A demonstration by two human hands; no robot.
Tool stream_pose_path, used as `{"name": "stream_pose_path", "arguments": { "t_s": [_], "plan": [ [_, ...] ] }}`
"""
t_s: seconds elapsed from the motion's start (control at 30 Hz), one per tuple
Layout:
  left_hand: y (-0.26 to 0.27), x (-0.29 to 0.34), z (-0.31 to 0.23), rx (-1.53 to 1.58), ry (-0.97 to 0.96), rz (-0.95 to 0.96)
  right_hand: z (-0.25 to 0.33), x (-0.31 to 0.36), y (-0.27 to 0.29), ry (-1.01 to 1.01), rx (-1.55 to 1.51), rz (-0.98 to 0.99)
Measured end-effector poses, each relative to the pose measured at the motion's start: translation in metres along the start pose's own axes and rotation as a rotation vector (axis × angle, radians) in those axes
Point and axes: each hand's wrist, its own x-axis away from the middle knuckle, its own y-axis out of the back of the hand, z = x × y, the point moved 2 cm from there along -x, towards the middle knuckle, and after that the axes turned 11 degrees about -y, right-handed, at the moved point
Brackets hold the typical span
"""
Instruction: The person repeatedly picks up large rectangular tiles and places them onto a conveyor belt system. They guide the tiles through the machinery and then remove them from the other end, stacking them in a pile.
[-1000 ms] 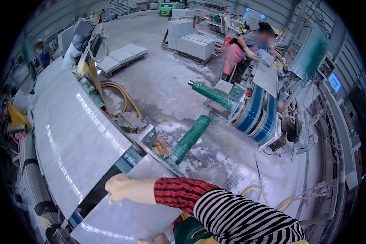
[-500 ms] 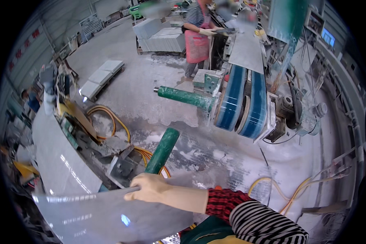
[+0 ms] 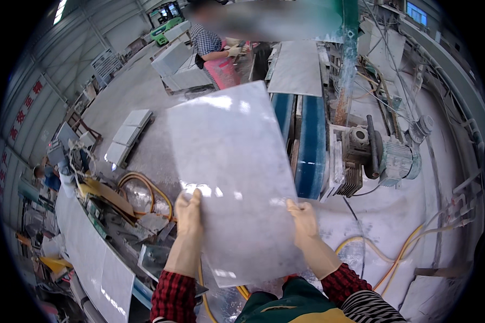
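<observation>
- Head view: polished pale-grey slab [image 3: 237, 172], thin, flat and rectangular, with bright reflections across a smooth face; held up in front of the body, partly covering the left of two glossy blue belts [image 3: 311, 145].
- Clamped on its opposite long edges, well apart: left hand [image 3: 189, 212] and right hand [image 3: 304, 219], both in smooth cream gloves, thumbs on the upper face.
- On the belts' far part: flat pale slab [image 3: 296, 67].
- On the floor at left: low stack of pale rectangular slabs [image 3: 127, 134].
- Long axis of held slab: directed away from the body, far end leaning slightly left.
</observation>
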Motion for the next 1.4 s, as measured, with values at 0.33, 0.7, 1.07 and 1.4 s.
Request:
{"name": "stream_pose_path", "arguments": {
  "t_s": [0.33, 0.7, 1.07, 1.4],
  "plan": [
    [-0.16, -0.045, 0.066, -0.103, 0.114, 0.34, 0.007, -0.067, 0.085, -0.219, -0.037, -0.327],
    [-0.197, -0.085, 0.066, -0.28, 0.246, 0.538, -0.008, -0.088, 0.053, -0.248, -0.247, -0.411],
    [-0.177, -0.134, 0.086, -0.158, 0.449, 0.554, -0.023, -0.099, 0.052, -0.235, -0.377, -0.191],
    [-0.028, 0.014, 0.141, 0.308, 0.874, 0.519, -0.013, -0.109, 0.052, -0.184, -0.354, -0.114]
  ]
}}
